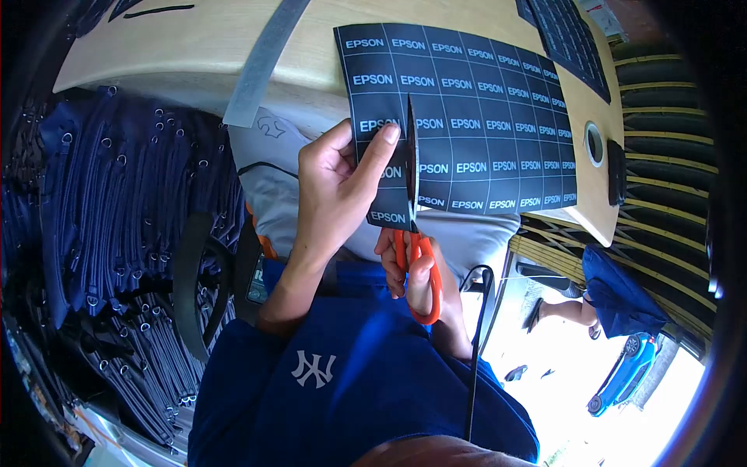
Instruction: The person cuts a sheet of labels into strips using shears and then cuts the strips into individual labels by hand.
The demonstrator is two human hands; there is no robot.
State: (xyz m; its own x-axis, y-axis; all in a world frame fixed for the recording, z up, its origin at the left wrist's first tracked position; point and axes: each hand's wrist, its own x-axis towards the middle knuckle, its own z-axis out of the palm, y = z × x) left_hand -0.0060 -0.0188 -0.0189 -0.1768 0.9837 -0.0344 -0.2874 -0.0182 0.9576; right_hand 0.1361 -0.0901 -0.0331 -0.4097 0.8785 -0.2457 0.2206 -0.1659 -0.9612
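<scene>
A dark sheet [467, 145] printed with a grid of white EPSON labels is held up above the table's near edge. My left hand [334, 175] pinches its left side, thumb on top and fingers underneath. In my right hand [416, 272], below the sheet, is a pair of scissors [436, 284] with orange handles. One dark blade lies over the sheet, along the line between the first and second label columns. A slit runs up from the lower edge there. The other blade is hidden under the sheet.
On the wooden table [194, 47] are a metal ruler [268, 62], another printed sheet [572, 43] and a tape roll [594, 144]. Dark blue straps with metal rings [140, 179] hang at left. A folding metal gate [661, 117] stands at right, with a person's leg [564, 311] beyond.
</scene>
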